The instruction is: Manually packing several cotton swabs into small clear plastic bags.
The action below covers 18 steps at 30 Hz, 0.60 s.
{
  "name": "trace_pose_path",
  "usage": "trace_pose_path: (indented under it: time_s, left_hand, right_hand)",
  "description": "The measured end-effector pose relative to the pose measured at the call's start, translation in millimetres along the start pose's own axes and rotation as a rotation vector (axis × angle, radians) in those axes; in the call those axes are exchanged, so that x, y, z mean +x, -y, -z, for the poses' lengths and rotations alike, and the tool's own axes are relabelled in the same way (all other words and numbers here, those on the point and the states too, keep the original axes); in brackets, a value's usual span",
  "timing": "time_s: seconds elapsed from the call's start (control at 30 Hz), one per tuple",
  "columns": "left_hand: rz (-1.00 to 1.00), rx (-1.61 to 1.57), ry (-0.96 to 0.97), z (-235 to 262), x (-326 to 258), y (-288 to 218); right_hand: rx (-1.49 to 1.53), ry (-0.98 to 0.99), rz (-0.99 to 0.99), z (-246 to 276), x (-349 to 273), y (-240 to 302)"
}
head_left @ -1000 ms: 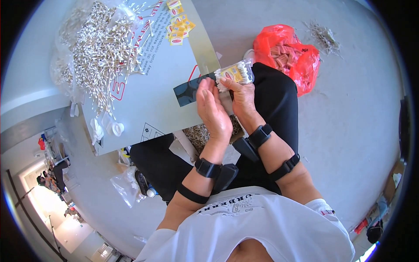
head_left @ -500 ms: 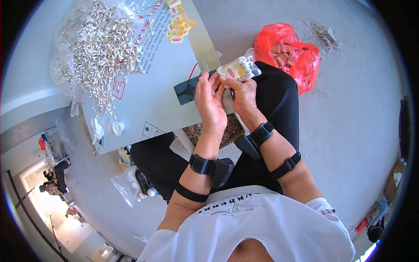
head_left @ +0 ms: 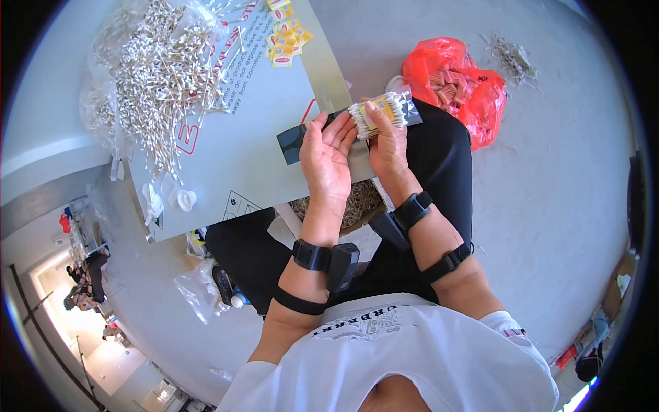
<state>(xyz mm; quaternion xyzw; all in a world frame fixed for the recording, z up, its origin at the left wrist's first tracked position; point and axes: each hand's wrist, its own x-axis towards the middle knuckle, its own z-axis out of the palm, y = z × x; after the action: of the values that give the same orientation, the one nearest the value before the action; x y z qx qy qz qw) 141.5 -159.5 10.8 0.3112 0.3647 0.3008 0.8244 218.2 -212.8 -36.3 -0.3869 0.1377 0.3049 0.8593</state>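
Observation:
My right hand (head_left: 389,145) grips a small clear packet of cotton swabs (head_left: 364,126), its thumb across the yellow label card inside. The swabs' white tips line up along the packet's left side, and loose clear film sticks out on the right. Beside it, my left hand (head_left: 327,161) is open with the palm up, fingertips close to the packet's left edge. A dark, shiny flat strip (head_left: 291,144) lies on the table behind my left hand. Under the table's edge, by my wrists, sits an open carton (head_left: 357,206) full of small brownish pieces.
A big heap of loose cotton swabs (head_left: 161,75) in clear plastic covers the table's far left. Yellow label cards (head_left: 287,42) lie near its far edge. A white tape roll (head_left: 186,200) rests at the near left corner. On the floor stands a red plastic bag (head_left: 486,113) of pinkish bundles.
The packet has tilted in my right hand, and the right thumb has moved onto its label. My left hand has shifted slightly left, its fingers spread a little more.

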Motion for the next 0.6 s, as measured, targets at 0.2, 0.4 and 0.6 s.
trace_pose_path:
  time_s: [0.2, 0.4, 0.6]
  left_hand:
    - [0.049, 0.055, 0.05, -10, 6, -1]
    - [0.056, 0.164, 0.142, -12, 11, -2]
    - [0.002, 0.056, 0.041, -1, 16, -1]
  right_hand:
    - [-0.113, 0.039, 0.058, 2, -1, -5]
    - [-0.074, 0.077, 0.042, 6, -2, -5]
    - [0.022, -0.035, 0.02, 3, -2, -5]
